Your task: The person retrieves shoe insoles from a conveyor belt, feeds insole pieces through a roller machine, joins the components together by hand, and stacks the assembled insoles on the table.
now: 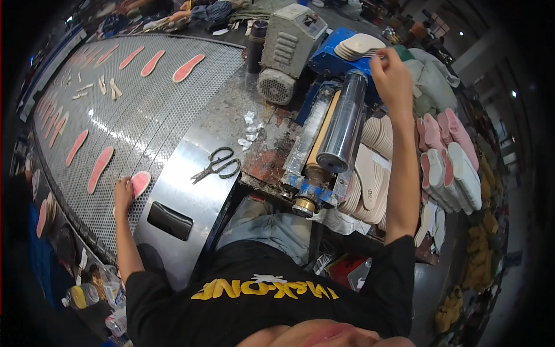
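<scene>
My left hand (pixel 122 196) is over the perforated belt (pixel 156 107), its fingers closed at the side of a pink insole with a pale rim (pixel 140 183). That insole lies near the belt's metal end plate. On the right, my raised right hand (pixel 393 78) has thumb and fingers bent at the edge of a stack of cream insoles (pixel 358 46). The stack rests on top of the blue roller machine (pixel 326 58); my fingers partly hide its right end. Below the stack is the machine's shiny steel roller (pixel 343 124), beside a tan one.
Scissors (pixel 216 166) and a black phone (pixel 170 220) lie on the metal plate (pixel 191 150). More pink insoles (pixel 100 169) dot the belt. A grey motor (pixel 292 49) stands behind the roller. Cream insole stacks (pixel 367 185) and pink and white bundles (pixel 451 168) are at right.
</scene>
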`<state>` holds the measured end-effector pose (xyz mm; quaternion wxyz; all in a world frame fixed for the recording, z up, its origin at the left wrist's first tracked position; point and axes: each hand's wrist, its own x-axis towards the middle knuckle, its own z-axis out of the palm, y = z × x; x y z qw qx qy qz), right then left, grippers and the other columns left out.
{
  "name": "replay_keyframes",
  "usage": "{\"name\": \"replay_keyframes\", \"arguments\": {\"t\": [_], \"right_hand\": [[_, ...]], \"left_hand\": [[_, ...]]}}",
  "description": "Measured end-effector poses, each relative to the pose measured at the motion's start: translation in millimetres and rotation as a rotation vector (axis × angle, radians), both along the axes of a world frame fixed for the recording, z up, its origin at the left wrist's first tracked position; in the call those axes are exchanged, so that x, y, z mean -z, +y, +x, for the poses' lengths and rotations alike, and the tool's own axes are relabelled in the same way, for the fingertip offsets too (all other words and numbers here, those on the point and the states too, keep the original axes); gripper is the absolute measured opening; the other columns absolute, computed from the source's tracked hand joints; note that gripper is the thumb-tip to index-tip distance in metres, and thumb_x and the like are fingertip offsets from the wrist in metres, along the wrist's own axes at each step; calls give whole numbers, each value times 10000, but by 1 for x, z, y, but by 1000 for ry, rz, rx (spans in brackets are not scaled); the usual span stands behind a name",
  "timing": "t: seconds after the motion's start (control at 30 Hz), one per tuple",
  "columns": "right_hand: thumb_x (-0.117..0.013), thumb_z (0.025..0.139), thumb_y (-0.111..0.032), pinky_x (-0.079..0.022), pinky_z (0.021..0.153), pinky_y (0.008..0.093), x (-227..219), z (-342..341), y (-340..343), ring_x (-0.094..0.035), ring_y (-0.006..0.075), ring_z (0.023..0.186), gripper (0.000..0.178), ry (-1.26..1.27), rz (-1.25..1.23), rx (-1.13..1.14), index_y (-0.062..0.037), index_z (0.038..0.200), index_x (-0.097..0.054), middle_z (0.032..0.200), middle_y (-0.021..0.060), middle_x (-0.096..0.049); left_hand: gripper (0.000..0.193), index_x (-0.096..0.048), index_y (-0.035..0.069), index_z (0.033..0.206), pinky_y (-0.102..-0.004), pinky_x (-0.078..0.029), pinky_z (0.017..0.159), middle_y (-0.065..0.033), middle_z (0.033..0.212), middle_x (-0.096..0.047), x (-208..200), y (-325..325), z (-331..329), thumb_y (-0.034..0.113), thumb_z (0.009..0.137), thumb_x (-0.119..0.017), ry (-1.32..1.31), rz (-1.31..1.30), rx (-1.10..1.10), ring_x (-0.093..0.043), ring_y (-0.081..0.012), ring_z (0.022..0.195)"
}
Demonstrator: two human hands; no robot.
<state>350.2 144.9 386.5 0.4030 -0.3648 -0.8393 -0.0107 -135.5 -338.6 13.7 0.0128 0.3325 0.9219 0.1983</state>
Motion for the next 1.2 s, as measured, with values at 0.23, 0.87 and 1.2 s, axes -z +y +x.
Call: {"name": "replay_keyframes", "arguments": {"t": [0.23,0.87,1.2], "right_hand": [[-573,761,-657,-473,913,465,-6,-87,103,-606,383,1078,736,-399,-91,284,-12,1108,-647,1102,242,-641],[-435,894,-136,-275,390,182,54,162,14,-397,43,474,328,1103,-578,-261,43,1093,-623,764,37,-589],[-388,873,-149,-207,358,178,131,121,-60,-339,8,439,321,978,-738,-14,12,1020,-624,691,-11,-546]], "left_hand": [[288,-649,3,1073,-413,-462,858,-236,1045,-568,-3,-22,44,196,911,-510,-86,101,-62,-578,-379,964],[377,-585,-39,1180,-307,-487,879,-155,1091,-656,-107,164,115,112,838,-636,-522,403,484,-631,-222,1010],[833,-432,82,1392,-415,-345,1094,-110,1398,-467,-269,379,257,369,703,-801,-481,290,1431,-435,-260,1296]]}}
